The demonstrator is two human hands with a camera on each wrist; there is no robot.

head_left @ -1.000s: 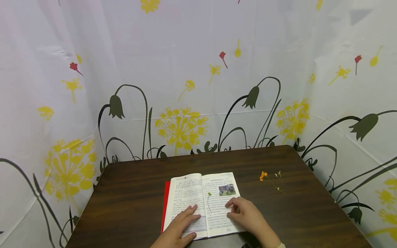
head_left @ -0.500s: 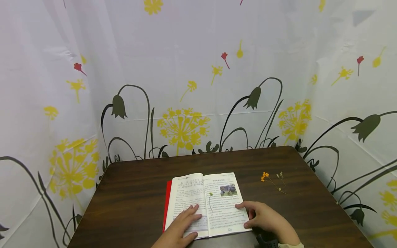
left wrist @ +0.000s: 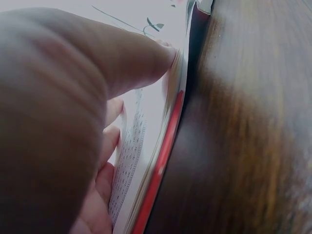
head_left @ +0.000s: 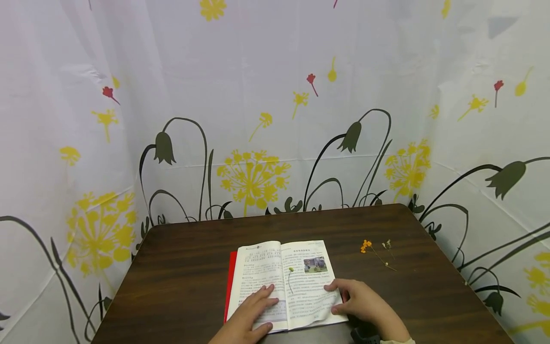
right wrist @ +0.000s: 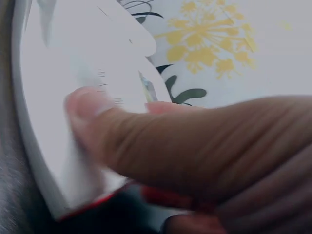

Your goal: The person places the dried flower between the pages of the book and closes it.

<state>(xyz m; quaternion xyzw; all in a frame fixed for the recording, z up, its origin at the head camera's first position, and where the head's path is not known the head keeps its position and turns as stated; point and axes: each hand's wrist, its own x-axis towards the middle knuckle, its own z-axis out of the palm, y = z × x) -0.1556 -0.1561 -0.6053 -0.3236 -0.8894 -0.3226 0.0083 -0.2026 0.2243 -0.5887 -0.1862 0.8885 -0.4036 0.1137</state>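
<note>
An open book (head_left: 258,272) with a red cover lies on the brown table. My left hand (head_left: 253,310) rests spread on the lower left page, its thumb near the bottom edge; the left wrist view shows this thumb (left wrist: 141,61) by the page edges. At the right page's outer edge, my right hand (head_left: 363,301) pinches the page between thumb and fingers, and the paper buckles near the lower corner. The right thumb (right wrist: 92,112) lies on the paper in the right wrist view. A thin green-headed flower sprig (head_left: 290,270) lies on the right page beside the fold.
To the right of the book lie an orange flower sprig (head_left: 366,244) and a small pale sprig (head_left: 388,244). The dark wooden table (head_left: 185,267) reaches back to a white curtain (head_left: 266,62) printed with flowers. A dark band (head_left: 365,335) circles the right wrist.
My right hand has moved right, from over the right page to its outer edge, and the lower right page now buckles. The left hand stays on the left page.
</note>
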